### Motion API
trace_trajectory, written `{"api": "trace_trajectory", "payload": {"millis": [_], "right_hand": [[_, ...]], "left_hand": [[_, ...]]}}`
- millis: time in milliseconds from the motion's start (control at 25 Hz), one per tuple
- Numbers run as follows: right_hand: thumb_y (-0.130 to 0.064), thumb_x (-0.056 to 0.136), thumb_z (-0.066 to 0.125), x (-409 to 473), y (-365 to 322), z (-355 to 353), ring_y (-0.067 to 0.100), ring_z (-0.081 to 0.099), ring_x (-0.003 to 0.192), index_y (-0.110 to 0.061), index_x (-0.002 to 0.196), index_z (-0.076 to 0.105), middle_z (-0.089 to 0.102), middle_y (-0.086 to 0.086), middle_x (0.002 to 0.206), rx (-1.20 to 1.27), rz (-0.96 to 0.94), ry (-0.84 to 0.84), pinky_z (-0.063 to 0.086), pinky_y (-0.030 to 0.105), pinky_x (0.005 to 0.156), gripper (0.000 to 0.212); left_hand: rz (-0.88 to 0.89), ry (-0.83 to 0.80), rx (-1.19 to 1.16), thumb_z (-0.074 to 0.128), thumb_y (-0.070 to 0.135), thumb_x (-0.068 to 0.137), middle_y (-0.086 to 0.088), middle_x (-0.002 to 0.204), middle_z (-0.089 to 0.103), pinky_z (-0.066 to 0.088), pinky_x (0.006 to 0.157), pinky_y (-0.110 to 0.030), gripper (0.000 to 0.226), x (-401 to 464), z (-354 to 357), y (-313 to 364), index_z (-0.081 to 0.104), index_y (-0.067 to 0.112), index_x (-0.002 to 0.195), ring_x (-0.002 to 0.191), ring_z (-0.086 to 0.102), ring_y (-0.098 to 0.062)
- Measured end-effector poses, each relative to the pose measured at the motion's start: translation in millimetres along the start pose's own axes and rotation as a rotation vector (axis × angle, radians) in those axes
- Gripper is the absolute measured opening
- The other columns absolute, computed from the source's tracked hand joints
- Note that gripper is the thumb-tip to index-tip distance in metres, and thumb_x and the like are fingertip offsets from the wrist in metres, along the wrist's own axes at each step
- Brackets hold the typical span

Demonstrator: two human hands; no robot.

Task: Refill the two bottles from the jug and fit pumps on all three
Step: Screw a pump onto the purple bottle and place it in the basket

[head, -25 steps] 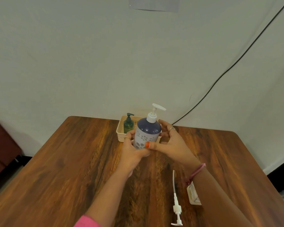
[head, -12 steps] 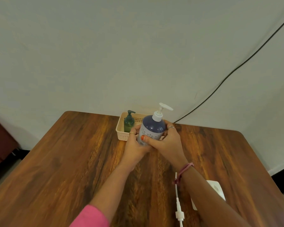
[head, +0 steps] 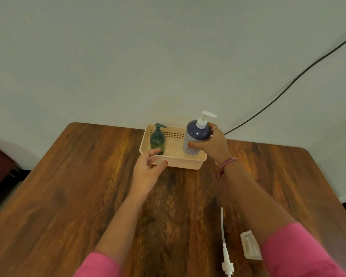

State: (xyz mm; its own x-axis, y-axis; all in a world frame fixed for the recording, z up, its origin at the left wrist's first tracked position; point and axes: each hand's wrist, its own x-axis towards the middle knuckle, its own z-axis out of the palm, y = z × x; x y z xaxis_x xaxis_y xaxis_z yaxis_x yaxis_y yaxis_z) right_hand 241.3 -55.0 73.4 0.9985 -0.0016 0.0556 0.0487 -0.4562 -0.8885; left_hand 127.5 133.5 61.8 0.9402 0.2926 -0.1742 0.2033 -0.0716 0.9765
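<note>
A blue bottle (head: 196, 134) with a white pump stands in the right end of a cream basket (head: 180, 162) at the table's far edge. My right hand (head: 214, 145) is wrapped around that bottle. A small green bottle (head: 157, 139) with a dark pump stands in the basket's left end. My left hand (head: 148, 168) hovers with fingers apart at the basket's front left corner, holding nothing. A loose white pump (head: 225, 244) with a long tube lies on the table near my right forearm.
The wooden table (head: 78, 196) backs onto a pale wall. A white packet (head: 250, 245) lies by the loose pump, partly under my right sleeve. A black cable (head: 288, 86) runs down the wall to the table's rear edge.
Both hands carried the blue bottle forward from the table's middle into the basket. My left hand has let go of it and drawn back; the right still holds it.
</note>
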Motion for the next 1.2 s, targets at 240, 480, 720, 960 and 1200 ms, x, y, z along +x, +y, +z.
{"api": "trace_trajectory", "payload": {"millis": [240,480,720,960,1200], "right_hand": [[-0.019,0.057,0.090,41,45,26,0.025,0.056,0.113,-0.014,0.127,0.051,0.060,0.006,0.126,-0.107,0.124,-0.037,0.048,0.043,0.098,0.080],[-0.021,0.057,0.090,62,67,45,0.025,0.053,0.120,-0.013,0.131,0.047,0.055,0.007,0.133,-0.183,0.199,-0.105,0.044,0.035,0.099,0.086],[-0.016,0.062,0.088,67,80,57,0.027,0.050,0.125,-0.013,0.136,0.042,0.052,0.008,0.137,-0.170,0.246,-0.142,0.042,0.037,0.102,0.086],[-0.016,0.066,0.086,63,82,55,0.028,0.049,0.126,-0.011,0.137,0.041,0.051,0.009,0.139,-0.168,0.259,-0.152,0.040,0.036,0.103,0.084],[-0.021,0.072,0.081,48,78,44,0.026,0.056,0.119,-0.012,0.133,0.049,0.058,0.008,0.131,-0.185,0.262,-0.044,0.046,0.035,0.097,0.070]], "left_hand": [[-0.089,0.026,0.001,0.068,0.011,0.085,0.016,0.106,0.064,0.051,0.091,-0.029,0.029,19,0,-29,0.063,0.023,0.111,0.103,0.060,-0.004],[-0.153,0.018,0.031,0.066,0.009,0.086,0.008,0.109,0.066,0.052,0.096,-0.036,0.030,29,3,-53,0.064,0.021,0.113,0.102,0.062,-0.009],[-0.180,-0.012,0.017,0.065,0.006,0.087,0.005,0.109,0.066,0.052,0.091,-0.029,0.027,31,8,-64,0.064,0.022,0.110,0.100,0.062,-0.008],[-0.201,-0.014,-0.006,0.065,0.005,0.087,0.006,0.108,0.066,0.051,0.084,-0.022,0.026,27,14,-69,0.064,0.024,0.105,0.099,0.062,-0.007],[-0.193,-0.025,-0.029,0.064,0.006,0.087,0.007,0.109,0.066,0.048,0.079,-0.016,0.028,8,14,-69,0.064,0.022,0.110,0.099,0.062,-0.004]]}}
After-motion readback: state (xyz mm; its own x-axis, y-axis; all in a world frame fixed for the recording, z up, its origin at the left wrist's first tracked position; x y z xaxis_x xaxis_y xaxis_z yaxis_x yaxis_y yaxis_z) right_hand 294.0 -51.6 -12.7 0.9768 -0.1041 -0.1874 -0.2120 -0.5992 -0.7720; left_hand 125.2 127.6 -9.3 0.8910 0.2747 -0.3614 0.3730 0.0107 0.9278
